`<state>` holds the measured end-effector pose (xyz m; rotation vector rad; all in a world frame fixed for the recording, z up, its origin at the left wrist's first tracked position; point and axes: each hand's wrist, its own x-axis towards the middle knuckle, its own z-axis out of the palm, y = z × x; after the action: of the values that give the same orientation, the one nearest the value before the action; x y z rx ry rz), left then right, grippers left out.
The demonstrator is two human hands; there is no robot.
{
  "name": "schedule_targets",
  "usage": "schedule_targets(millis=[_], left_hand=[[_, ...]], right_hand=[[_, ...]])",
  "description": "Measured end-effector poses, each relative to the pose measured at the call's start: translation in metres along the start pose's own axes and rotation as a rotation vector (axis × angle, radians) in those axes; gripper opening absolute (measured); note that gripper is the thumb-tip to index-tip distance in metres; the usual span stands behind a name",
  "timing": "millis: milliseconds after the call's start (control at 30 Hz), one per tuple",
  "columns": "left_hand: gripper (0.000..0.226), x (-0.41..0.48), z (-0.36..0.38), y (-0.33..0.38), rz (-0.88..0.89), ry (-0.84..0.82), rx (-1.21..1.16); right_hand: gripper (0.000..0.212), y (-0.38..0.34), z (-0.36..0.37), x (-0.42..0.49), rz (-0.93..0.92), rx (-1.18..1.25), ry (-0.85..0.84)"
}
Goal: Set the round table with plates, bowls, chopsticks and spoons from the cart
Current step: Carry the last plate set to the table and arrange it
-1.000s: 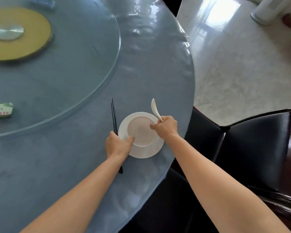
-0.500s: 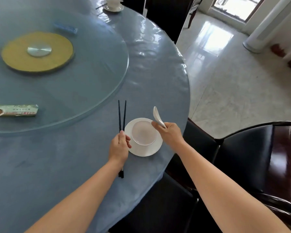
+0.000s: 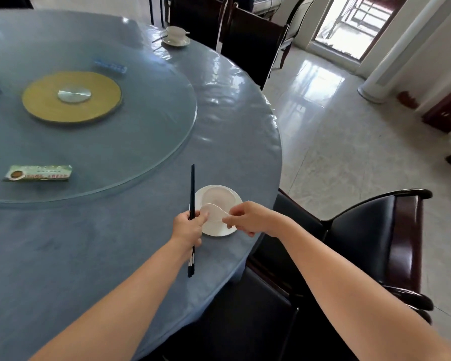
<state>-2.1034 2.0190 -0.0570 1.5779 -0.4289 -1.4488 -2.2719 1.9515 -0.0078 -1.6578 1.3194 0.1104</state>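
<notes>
Chopsticks (image 3: 192, 188) are pinched in the closed grip of the left hand (image 3: 187, 227), lying along the left rim of the white plate (image 3: 219, 230) with tips pointing toward the table centre, which aligns them beside the setting. The right hand (image 3: 248, 217) holds the handle of the white spoon (image 3: 214, 212) between closed fingertips, with the spoon's scoop end over the bowl (image 3: 218, 198) that sits on the plate; this appears to be the step of laying the spoon in the bowl. The setting stands near the tabletop (image 3: 115, 243) edge, in front of a dark chair (image 3: 375, 243). The tabletop carries a blue cover under clear film and a glass turntable (image 3: 115, 113). A finished setting (image 3: 176, 35) stands at the far edge. The floor is pale polished tile.
</notes>
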Motion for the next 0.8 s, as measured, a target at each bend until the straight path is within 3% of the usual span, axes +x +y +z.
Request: schedule_targets(millis=[67,300,433,700,800], left_hand=[[0.018,0.006,-0.005,-0.002,-0.031,-0.016,0.035],[0.015,0.021,-0.011,-0.008,-0.153,-0.116,0.044],[0.016,0.033,-0.015,-0.004,-0.183,-0.253,0.009],[0.037,0.044,-0.011,0.013,-0.046,-0.582,0.107],[0.038,0.043,-0.002,0.022,0.003,-0.621,0.165]], right_hand=[[0.031,-0.003,-0.014,0.005,-0.018,0.026,0.025],[0.012,0.008,-0.03,0.042,0.078,0.592,0.159],[0.017,0.007,-0.014,0.059,0.103,0.91,0.09],[0.028,-0.01,-0.021,0.055,0.152,0.832,-0.106],[0.038,-0.015,-0.026,0.054,0.136,0.956,-0.124]])
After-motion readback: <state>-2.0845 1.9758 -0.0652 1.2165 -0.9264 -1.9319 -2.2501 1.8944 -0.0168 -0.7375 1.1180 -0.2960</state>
